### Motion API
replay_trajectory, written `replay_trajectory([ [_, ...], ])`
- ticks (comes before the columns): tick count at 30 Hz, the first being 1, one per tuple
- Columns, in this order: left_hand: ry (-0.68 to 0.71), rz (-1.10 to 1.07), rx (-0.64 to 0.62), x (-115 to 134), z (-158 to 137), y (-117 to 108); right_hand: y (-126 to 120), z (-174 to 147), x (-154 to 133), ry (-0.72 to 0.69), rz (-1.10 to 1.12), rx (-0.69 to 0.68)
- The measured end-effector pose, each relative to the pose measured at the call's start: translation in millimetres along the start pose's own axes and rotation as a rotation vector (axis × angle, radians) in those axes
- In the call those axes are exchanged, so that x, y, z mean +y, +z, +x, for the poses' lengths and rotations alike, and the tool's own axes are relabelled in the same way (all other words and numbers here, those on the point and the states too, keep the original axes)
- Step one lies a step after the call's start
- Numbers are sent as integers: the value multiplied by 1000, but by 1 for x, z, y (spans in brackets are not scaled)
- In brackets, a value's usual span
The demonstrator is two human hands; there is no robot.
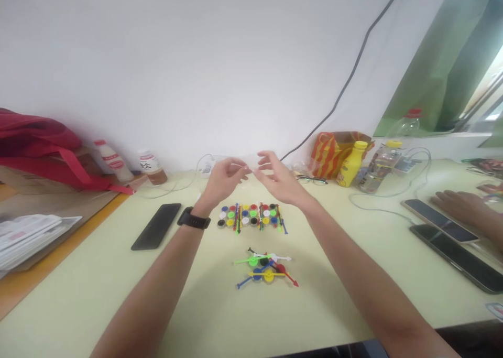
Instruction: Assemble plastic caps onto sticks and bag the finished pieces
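My left hand (pixel 227 180), with a black watch on its wrist, is raised over the far part of the table, thumb and fingers drawn together. Facing it, my right hand (pixel 277 179) has its fingers apart, its thumb close to the left fingertips. Something faint and clear seems to lie between or behind them, but I cannot make it out. Below the hands, rows of coloured round discs (pixel 245 214) lie with bundles of thin coloured arrows (pixel 238 219). Nearer to me sits a cluster of assembled arrow spinners (pixel 268 275) in green, white, black, red, blue and yellow.
A black phone (pixel 156 227) lies left. Bottles (pixel 152 167), a red bag (pixel 35 138) and papers (pixel 31 237) are further left. At right stand a striped bag (pixel 332 151), a yellow bottle (pixel 352 164), glasses (pixel 313 180), two phones (pixel 456 256) and another person's hand (pixel 463 206).
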State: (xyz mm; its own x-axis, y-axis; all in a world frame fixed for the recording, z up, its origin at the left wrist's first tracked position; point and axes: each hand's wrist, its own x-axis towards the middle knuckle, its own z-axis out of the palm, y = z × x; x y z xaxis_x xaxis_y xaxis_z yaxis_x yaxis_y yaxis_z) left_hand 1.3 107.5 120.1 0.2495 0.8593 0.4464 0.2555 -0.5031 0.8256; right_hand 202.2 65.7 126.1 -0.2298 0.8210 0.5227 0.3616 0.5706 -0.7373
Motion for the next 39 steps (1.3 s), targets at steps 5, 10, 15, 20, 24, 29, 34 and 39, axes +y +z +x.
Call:
replay_trajectory([
  [5,18,-78,-98,6,-1,-7,12,8,26,40,6,269],
  [10,10,-85,-172,9,-2,-11,-1,16,39,205,220,270],
  [15,-21,-108,-139,7,-2,-9,-16,17,39,364,523,241],
  [20,-44,-191,-139,15,-4,-6,-32,12,27,332,665,-143],
  [24,-48,-307,-162,23,-6,-1,-42,8,17,235,690,-345],
  [29,-92,-424,-367,28,-7,0,-52,3,9,164,625,-588],
  [34,-118,-484,-526,33,-10,-3,-58,0,-3,122,566,-705],
  [39,-99,-526,-598,45,-14,-7,-58,-4,-17,65,538,-727],
])
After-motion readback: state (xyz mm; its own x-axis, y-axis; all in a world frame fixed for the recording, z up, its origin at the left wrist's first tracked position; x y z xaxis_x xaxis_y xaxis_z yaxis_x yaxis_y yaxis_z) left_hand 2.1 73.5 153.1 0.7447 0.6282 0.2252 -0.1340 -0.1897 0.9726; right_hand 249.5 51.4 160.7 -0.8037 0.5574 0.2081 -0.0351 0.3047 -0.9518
